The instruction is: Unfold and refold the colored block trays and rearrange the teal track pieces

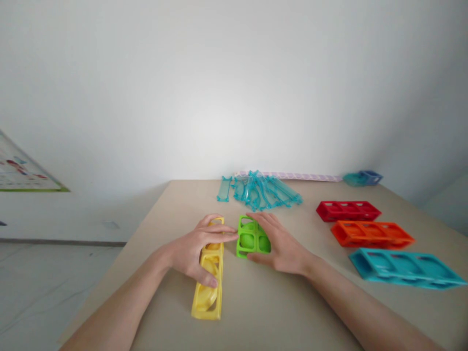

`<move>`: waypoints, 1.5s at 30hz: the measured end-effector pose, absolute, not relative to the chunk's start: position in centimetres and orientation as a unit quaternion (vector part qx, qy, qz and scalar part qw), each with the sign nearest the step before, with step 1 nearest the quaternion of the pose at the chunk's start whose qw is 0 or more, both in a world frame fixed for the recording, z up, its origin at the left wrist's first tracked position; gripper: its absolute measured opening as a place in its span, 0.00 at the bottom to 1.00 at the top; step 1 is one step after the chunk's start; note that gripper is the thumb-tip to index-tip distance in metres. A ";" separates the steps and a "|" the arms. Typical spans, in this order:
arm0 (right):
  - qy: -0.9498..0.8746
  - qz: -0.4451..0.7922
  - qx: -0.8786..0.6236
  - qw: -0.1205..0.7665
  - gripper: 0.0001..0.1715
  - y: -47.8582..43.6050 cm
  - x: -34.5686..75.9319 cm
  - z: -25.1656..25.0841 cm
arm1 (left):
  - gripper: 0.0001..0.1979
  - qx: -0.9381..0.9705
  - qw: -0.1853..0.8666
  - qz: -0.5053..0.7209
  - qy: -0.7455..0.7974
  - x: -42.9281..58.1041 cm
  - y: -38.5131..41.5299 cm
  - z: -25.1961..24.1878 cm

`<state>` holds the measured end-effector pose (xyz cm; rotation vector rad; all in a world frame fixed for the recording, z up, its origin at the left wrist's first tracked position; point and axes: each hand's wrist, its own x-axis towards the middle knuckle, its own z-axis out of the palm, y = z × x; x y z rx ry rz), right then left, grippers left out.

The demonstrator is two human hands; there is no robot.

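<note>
A yellow frame block (207,292) lies lengthwise on the table, its long side pointing away from me. My left hand (197,247) rests over its far half, thumb on top and fingers apart, one finger reaching towards the green piece. To the right is a green frame piece (247,241) with rounded openings. My right hand (276,243) grips it from the right, with the thumb at the near edge and the fingers at the far edge; its right part is hidden under the hand.
Red (349,211), orange (372,234) and turquoise (407,267) frame blocks lie at the right. Clear teal pieces (265,191) are heaped at the back, with a single one (224,189) beside them. A blue block (370,177) stands in the back right corner.
</note>
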<state>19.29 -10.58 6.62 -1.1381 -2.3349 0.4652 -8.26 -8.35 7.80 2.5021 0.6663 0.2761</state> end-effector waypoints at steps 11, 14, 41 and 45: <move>-0.750 0.282 -0.507 0.318 0.30 -9.5 19.8 6.6 | 0.51 0.928 0.269 0.104 0.237 -8.1 -8.4 8.1; -0.731 0.323 -0.512 0.313 0.30 -9.2 19.6 6.2 | 0.51 0.927 0.270 0.102 0.239 -8.1 -8.3 8.1; -0.783 0.137 -0.427 0.432 0.14 -9.7 20.8 7.7 | 0.42 0.931 0.263 0.093 0.235 -8.1 -8.5 8.5; -0.815 0.128 -0.382 0.417 0.20 -10.1 20.7 8.2 | 0.42 0.926 0.272 0.094 0.244 -8.1 -8.5 8.4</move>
